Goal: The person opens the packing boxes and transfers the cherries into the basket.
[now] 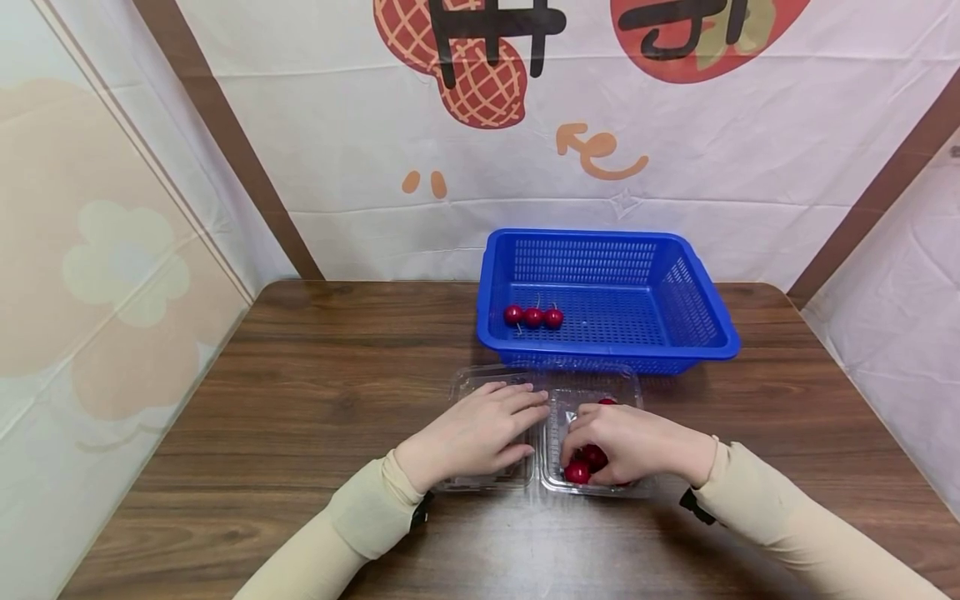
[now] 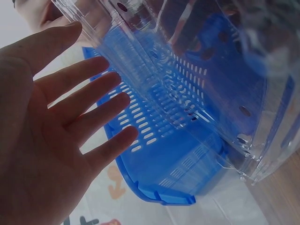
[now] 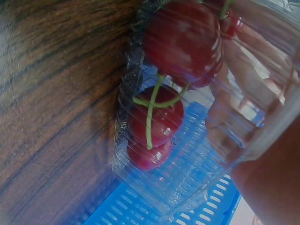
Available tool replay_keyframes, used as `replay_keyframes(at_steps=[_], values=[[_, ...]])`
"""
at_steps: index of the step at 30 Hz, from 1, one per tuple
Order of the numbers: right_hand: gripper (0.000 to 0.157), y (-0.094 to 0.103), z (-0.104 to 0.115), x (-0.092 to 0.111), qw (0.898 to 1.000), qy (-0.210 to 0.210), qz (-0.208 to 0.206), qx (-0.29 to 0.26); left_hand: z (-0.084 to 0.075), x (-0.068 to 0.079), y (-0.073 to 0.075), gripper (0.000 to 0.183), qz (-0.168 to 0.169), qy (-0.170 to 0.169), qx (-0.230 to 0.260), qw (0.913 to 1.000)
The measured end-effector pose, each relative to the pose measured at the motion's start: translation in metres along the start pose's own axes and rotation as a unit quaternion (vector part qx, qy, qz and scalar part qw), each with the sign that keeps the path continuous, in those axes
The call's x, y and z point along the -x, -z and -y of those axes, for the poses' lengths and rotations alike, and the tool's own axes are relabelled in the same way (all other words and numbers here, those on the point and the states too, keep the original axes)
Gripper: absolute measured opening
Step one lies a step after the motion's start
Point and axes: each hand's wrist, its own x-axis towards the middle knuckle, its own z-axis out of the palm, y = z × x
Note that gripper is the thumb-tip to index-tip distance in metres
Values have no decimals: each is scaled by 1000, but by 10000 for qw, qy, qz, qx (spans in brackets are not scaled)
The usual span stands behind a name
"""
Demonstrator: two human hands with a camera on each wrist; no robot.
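A clear plastic clamshell box [image 1: 551, 483] lies opened on the table, its lid half at left and its tray at right. Several red cherries [image 3: 180, 42] with green stems sit in the tray. My right hand [image 1: 626, 442] reaches down into it, thumb and fingers curled around a cherry [image 1: 577, 472]; its fingertips are partly hidden. With fingers fairly straight and spread, my left hand [image 1: 480, 429] is over the lid half, fingertips near the fold. The left wrist view shows the open palm [image 2: 51, 126] beside the clear plastic, holding nothing.
Directly behind the box stands a blue perforated basket [image 1: 607, 346], with three cherries [image 1: 533, 317] in a row at its left side. A printed cloth [image 1: 337, 125] hangs behind the wooden table [image 1: 322, 375].
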Motion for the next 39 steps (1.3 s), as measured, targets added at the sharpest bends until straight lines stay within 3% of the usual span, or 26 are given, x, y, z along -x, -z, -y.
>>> replay_keyframes(at_steps=[22,39], values=[[29,-1,1,-1,9995,-250,54,-165,0,-2,1,50,-43,-70,38,10000],[33,2,-3,5,9989,42,-332,-333,-1,0,1,51,-20,7,-9,10000]])
